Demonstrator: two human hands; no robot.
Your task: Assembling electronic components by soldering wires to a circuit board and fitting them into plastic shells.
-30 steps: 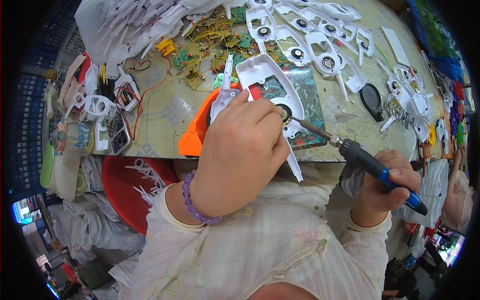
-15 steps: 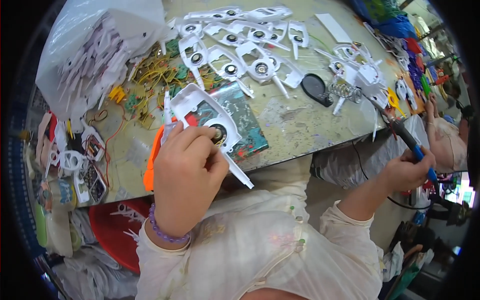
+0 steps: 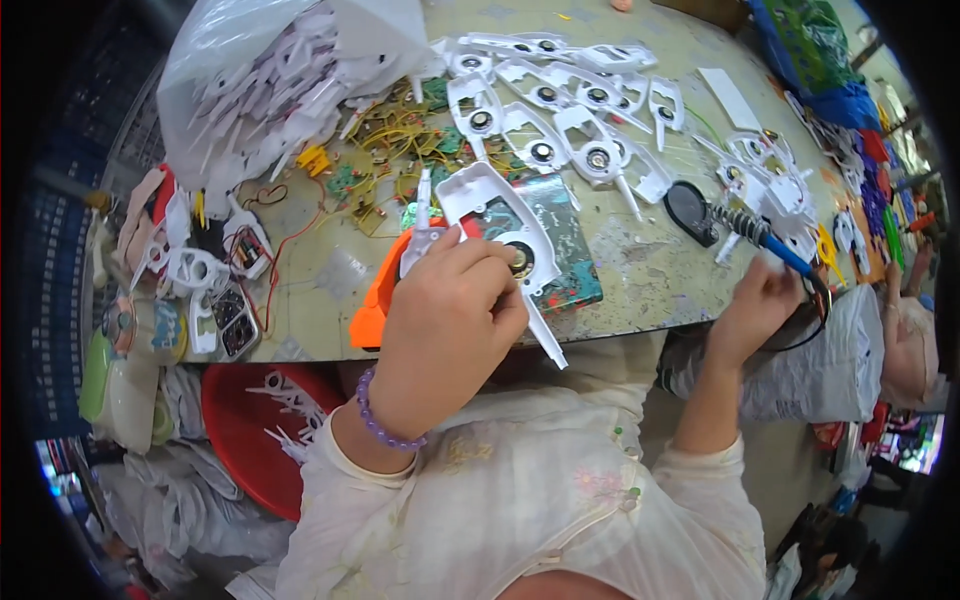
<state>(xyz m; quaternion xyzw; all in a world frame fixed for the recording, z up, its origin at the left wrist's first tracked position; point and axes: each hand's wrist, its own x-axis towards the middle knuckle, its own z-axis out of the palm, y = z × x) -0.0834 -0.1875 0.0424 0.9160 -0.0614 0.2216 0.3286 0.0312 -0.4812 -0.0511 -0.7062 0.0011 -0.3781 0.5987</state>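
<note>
My left hand [image 3: 455, 320] is closed on a white plastic casing half [image 3: 488, 187] with a rectangular opening, a tapered stem and a dark round speaker-like part [image 3: 521, 261]. The casing is above a worn green-and-red block [image 3: 565, 240]. Beside my fingers are another slim white part [image 3: 424, 205] and an orange piece [image 3: 380, 300], partly hidden by the hand. On the right, a blue-handled soldering iron [image 3: 790, 256] rests with its front in a coil stand [image 3: 738, 220] on a black oval base [image 3: 690, 212]. My right hand [image 3: 755, 315] is just below the handle, its fingertips blurred.
Several similar white casings [image 3: 597, 158] lie at the back of the table. Left of them are tangled green circuit boards with yellow wires [image 3: 400, 150] and a plastic bag of white parts [image 3: 290, 70]. A red basin [image 3: 235, 440] stands below the table's left edge.
My right hand has brought the soldering iron from beyond the table's right edge to the coil stand. My left hand keeps hold of the casing. The whole view has shifted.
</note>
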